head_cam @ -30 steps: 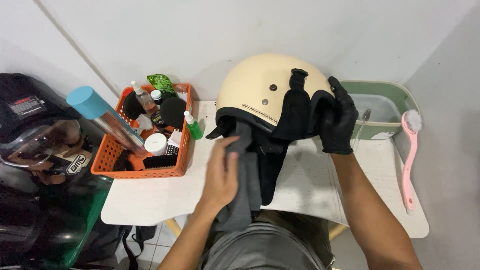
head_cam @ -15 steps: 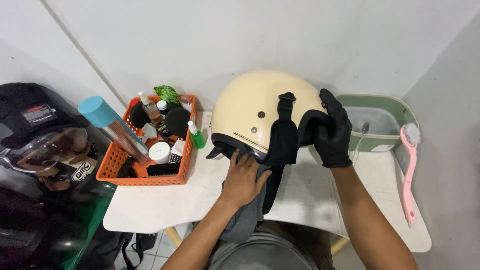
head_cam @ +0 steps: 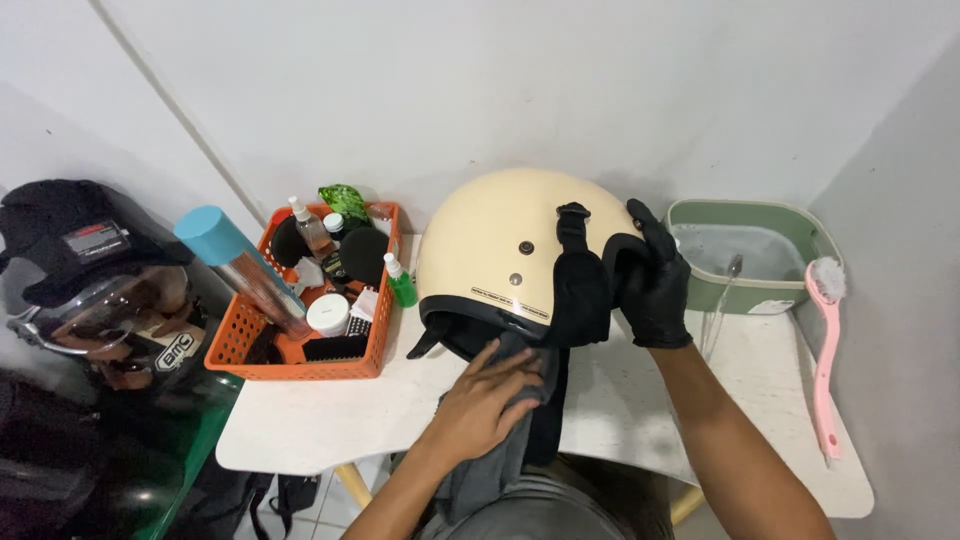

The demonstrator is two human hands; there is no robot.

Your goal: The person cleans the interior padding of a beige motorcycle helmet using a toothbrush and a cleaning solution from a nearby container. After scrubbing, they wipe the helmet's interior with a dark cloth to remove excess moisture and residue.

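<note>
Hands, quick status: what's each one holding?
Left hand: bare, pressing grey cloth to helmet rim.
Right hand: black-gloved, gripping the helmet's black padding.

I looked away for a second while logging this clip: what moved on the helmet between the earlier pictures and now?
The bare left hand slid with the grey cloth from below the table edge up to the helmet rim. The helmet turned slightly, so the black strap pad now hangs over its side. The gloved right hand kept its grip on the helmet's right edge. Basket, basin and pink brush stayed put.
</note>
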